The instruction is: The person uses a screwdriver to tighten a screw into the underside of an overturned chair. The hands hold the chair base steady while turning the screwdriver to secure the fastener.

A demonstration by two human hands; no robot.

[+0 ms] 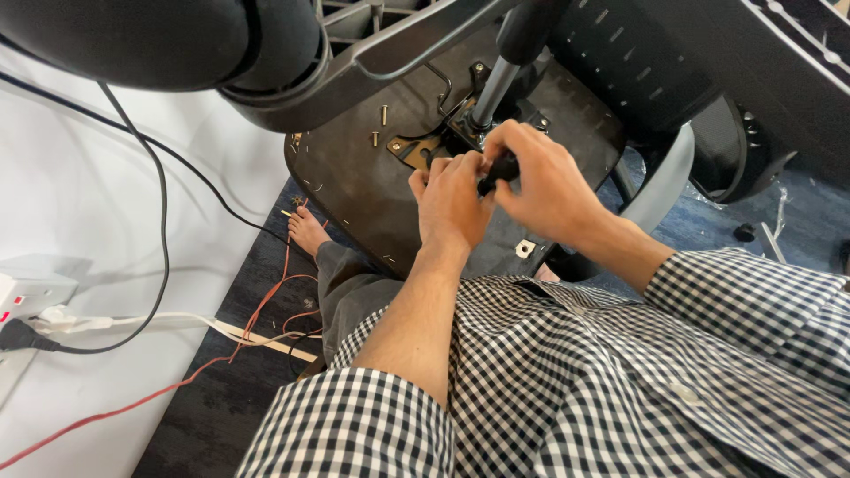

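At centre frame, both hands meet over the underside of an overturned office chair (pixel 354 181), whose dark seat base fills the upper middle of the picture. The right hand (pixel 544 181) has its fingers curled tight around a small black tool handle (pixel 498 170) (only a short stub of it shows between the knuckles). The left hand (pixel 452 205) sits just beside it, touching it, with its fingers bent narrow and pinched at the tool's tip; whether they grip anything of their own I cannot tell. Just above the hands, a brass-coloured metal bracket (pixel 413 150) lies on the seat base, next to the foot of the chair's gas-lift column (pixel 492 88), which rises towards the top edge. Two loose bolts (pixel 384 115) stand on the base to the upper left of the bracket. Lower down, checked shirt sleeves (pixel 354 425) cover both arms. Left of the chair, a bare foot (pixel 305 232) rests on the dark floor, with red wires (pixel 266 301) trailing past it and a white power strip (pixel 27 301) at the left edge.
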